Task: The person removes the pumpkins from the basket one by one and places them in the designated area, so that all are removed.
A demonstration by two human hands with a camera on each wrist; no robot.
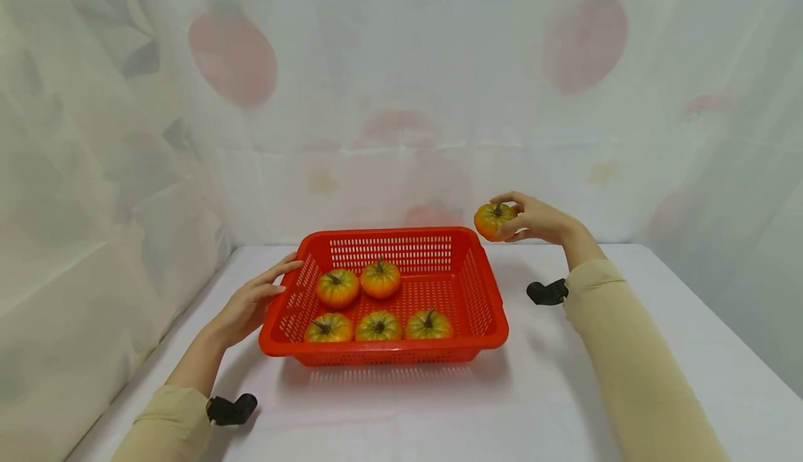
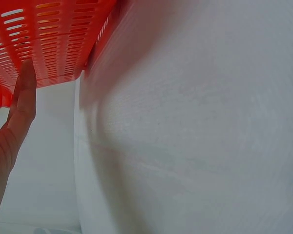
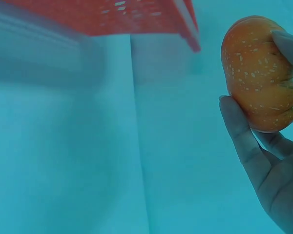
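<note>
Head view | right hand (image 1: 533, 218) pinches small pumpkin (image 1: 494, 220) above basket (image 1: 489, 295) far-right corner | left hand (image 1: 251, 302) flat, fingers straight, steadying basket's left wall on surface (image 1: 564, 392)

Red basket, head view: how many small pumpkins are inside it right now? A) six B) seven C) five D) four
C: the red basket holds five, two behind and three in front; a sixth pumpkin is held by the right hand above the basket's far right corner.

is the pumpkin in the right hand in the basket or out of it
Out. The right hand holds the pumpkin in the air beyond the far right corner of the red basket, where five others lie.
</note>
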